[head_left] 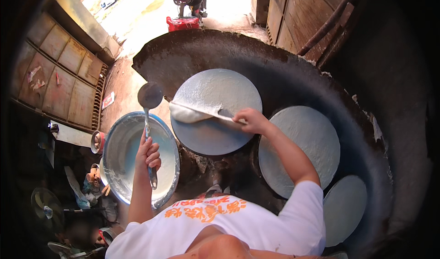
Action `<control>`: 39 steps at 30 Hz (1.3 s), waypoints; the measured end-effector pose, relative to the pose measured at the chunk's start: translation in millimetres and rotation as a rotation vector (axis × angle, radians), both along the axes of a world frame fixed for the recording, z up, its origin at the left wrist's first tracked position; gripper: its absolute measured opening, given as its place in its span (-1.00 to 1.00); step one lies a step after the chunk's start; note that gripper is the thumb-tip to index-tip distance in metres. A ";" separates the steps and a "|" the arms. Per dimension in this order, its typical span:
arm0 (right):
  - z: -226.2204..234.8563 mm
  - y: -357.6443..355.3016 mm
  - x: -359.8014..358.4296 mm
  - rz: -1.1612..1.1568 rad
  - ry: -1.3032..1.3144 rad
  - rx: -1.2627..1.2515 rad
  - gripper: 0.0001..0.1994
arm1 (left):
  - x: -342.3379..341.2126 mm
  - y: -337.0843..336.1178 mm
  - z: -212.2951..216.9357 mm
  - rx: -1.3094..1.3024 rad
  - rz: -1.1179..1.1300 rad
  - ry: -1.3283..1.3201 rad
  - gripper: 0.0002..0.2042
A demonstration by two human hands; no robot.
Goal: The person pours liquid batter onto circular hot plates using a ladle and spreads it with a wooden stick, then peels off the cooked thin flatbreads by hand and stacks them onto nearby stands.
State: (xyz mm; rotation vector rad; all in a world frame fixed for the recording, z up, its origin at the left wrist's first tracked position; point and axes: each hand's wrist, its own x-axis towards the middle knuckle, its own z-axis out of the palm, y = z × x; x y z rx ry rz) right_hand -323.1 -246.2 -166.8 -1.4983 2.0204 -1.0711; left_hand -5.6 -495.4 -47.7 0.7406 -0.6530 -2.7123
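Note:
My left hand (147, 153) is wrapped round the handle of a ladle (150, 95), whose dark bowl is raised past the far rim of a large basin (107, 156). Pale batter (169, 169) lies in that basin, below the hand. In my right hand (253, 120) is a long, thin batter spreader (197, 108), lying across the middle round griddle (211, 142). White batter (220, 87) coats the griddle's far half, and a thick fold of it bulges along the spreader's left end. The near half shows bare grey-blue metal.
Another round griddle (300, 151) with a pale layer sits to the right, and a further one (346, 211) nearer my right side. A dark curved metal surround (183, 52) rims the griddles. Beyond stands a red scooter (183, 23). A fan (47, 211) and clutter lie at left.

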 end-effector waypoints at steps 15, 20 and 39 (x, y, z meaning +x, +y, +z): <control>2.8 15.4 5.6 -0.115 -0.153 0.134 -0.58 | -14.3 23.0 -24.4 -0.255 -0.056 -0.365 -0.50; 8.2 49.4 31.1 -0.080 -0.261 -0.116 -0.66 | 24.4 46.0 -28.8 -0.338 -0.150 -0.359 -0.42; -40.3 -248.8 292.4 -0.703 -1.143 -0.594 -0.79 | 106.8 -56.2 59.2 -0.270 -0.257 0.309 -0.51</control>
